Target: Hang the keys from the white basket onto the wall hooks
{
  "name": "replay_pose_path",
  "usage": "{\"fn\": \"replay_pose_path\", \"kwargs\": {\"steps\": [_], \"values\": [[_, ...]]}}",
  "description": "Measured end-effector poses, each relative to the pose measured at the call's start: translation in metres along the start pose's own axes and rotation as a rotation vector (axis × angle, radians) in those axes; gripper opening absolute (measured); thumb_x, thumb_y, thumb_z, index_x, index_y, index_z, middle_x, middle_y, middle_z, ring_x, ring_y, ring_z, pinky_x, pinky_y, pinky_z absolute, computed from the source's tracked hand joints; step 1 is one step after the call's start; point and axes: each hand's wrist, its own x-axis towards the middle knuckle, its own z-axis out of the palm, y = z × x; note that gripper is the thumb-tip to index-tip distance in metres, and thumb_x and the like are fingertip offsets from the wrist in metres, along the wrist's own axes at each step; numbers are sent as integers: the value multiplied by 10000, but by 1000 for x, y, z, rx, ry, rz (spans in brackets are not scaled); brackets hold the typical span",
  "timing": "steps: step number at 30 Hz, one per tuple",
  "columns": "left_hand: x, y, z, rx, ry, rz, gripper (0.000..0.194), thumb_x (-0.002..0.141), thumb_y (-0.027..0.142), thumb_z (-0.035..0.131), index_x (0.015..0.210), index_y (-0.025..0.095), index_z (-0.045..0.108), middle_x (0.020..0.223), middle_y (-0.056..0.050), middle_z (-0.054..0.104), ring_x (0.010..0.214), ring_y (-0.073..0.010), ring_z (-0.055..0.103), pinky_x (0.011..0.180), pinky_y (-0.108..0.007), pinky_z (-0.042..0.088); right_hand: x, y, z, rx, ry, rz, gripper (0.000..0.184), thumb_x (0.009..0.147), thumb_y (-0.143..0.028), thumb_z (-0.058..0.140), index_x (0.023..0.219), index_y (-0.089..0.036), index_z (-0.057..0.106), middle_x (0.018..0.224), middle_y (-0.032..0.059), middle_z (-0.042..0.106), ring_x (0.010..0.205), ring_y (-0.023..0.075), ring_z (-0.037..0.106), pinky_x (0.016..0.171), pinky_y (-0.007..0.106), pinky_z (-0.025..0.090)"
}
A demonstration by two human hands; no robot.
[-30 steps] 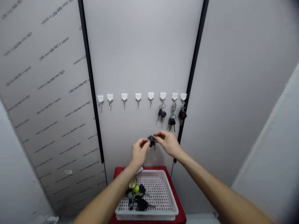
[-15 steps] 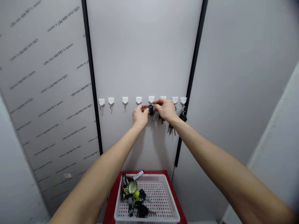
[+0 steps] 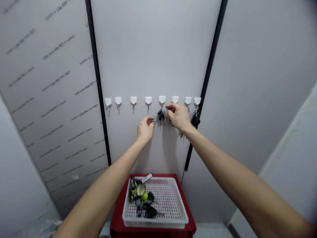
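A bunch of keys [image 3: 161, 115] with black heads hangs just below the fifth white hook [image 3: 162, 100] from the left. My left hand [image 3: 145, 129] is closed in a pinch at the lower left of the bunch, on a thin metal key that sticks out from it. Close on the bunch's right side is my right hand [image 3: 180, 116], its thumb and forefinger curled together near the hook's tip; what lies between them is too small to make out. Partly behind the right hand and wrist hang more keys [image 3: 182, 134].
Several white hooks run in a row along the wall panel, and a black car key [image 3: 195, 119] hangs from the far-right one. Below, a white perforated basket [image 3: 182, 201] holds several keys and key fobs [image 3: 150, 210]. It stands on a red-covered stand [image 3: 190, 224].
My left hand has drawn away from the bunch, down and left, with a key stretched out between. My right hand stays by the hook. The camera view has shifted slightly.
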Motion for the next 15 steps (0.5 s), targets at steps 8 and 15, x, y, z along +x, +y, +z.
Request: {"fn": "replay_pose_path", "kwargs": {"steps": [8,15], "values": [[-121,-109,-33,220,-251,-265,161,643,137,412,746,137,535,729,-35,584,662,-107,522,655,-238,404,-160,45,40,35,-546,105,186,636,-133,407,717,-141,575,690,36,577,605,102,508,606,221,395],[-171,-132,-47,403,-305,-76,174,647,106,390,747,159,523,782,-27,548,774,-129,481,728,-263,368,-243,39,74,176,-763,283,236,620,-135,408,793,-139,569,790,50,590,676,119,515,658,230,384]]}}
